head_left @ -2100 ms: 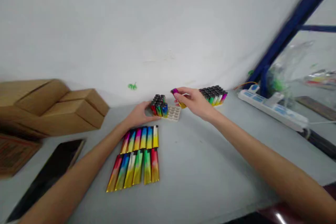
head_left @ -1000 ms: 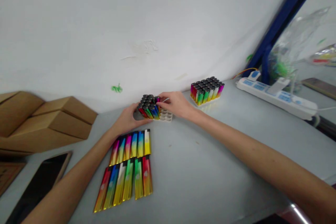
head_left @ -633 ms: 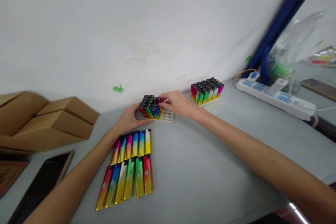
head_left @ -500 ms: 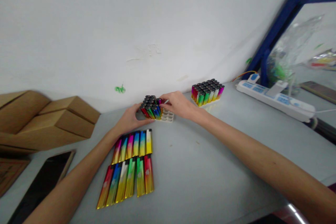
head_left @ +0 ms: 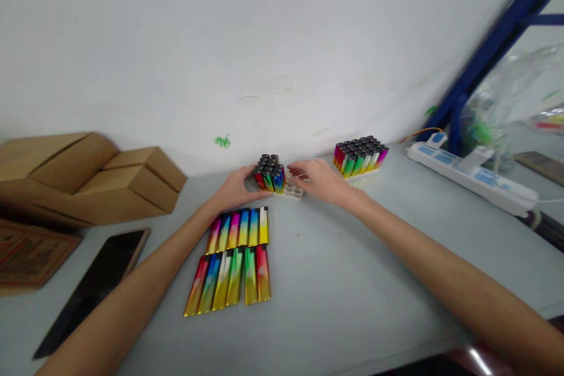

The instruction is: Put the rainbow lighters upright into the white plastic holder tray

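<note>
A white lighter tray (head_left: 294,191) stands near the wall. Upright lighters with black tops (head_left: 268,173) fill its left part, while empty round holes show on the right. My left hand (head_left: 238,189) is wrapped around the tray's left end, thumb along the front and fingers at the back. Over the holes at the right end hovers my right hand (head_left: 319,179), its fingers bent and apart, with no lighter visible between them. Nearer me, two rows of metallic coloured lighters (head_left: 238,229) lie flat on the table.
A second tray filled with lighters (head_left: 360,155) stands to the right by the wall. Further right lies a white power strip (head_left: 471,176) with plugs. Cardboard boxes (head_left: 127,188) and a dark phone (head_left: 101,276) are at left. A blue frame post (head_left: 489,41) rises at right.
My right hand has drawn slightly away from the standing lighters, and its fingers have parted. My left hand keeps its place at the tray. The whole view has shifted a little.
</note>
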A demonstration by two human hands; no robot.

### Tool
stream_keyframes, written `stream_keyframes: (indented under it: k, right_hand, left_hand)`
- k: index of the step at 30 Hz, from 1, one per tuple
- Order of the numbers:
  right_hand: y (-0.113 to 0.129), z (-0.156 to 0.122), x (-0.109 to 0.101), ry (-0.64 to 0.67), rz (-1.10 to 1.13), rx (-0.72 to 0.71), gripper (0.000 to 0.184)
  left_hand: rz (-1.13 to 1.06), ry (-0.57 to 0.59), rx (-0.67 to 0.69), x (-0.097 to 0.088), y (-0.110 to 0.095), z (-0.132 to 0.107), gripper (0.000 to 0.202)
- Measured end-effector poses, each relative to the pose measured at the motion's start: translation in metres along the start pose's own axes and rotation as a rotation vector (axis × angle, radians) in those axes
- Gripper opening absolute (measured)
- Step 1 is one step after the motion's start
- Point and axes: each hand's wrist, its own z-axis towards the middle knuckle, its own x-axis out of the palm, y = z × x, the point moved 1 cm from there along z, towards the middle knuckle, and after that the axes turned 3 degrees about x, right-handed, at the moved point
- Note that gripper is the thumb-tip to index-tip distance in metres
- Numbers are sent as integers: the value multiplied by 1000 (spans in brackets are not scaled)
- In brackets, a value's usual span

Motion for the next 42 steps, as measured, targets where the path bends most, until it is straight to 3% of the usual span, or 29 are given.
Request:
stream_keyframes:
  k: [2,4,7,10,17,21,22,25,27,30,32,34,38,42]
  right_hand:
    - [12,-14,3,-131,-46,36,13]
    - [30,-31,11,-147,-42,-10,15]
    - [59,-54,32,42,-9,-192,17]
    - [74,-67,49,119,-58,-218,22]
    - [60,-78,51,71,-39,-169,21]
    - [51,-77,50,85,-100,-30,7]
    - [49,-75,49,99,-114,16,8]
    - [43,-68,43,185,-92,108,35]
    - [40,-63,36,274,-78,80,44]
    - [39,-59,24,325,-87,-12,25]
    - [39,-57,18,301,-13,-8,10]
    - [41,-56,17,328,203,52,3]
    - [47,-55,21,402,691,127,24]
    - [48,-57,30,313,854,207,39]
  left_hand:
    - [-3,-4,13,1,1,0,83]
    - [-15,-8,31,2,2,0,85]
    - [-26,-8,50,2,2,1,86]
    - [-26,-6,58,3,2,1,84]
    - [-32,-8,77,4,3,1,80]
    - [-19,-16,91,4,4,1,82]
    - [-14,-14,91,4,4,1,83]
    - [-12,-11,81,4,2,0,86]
    - [-18,-17,79,3,1,0,85]
    - [-28,-27,82,3,0,0,83]
    - [-39,-30,83,2,-1,-1,83]
    - [-57,-30,91,2,-1,-1,81]
    - [-67,-25,106,3,-1,0,76]
    - [-54,-13,94,3,-1,1,79]
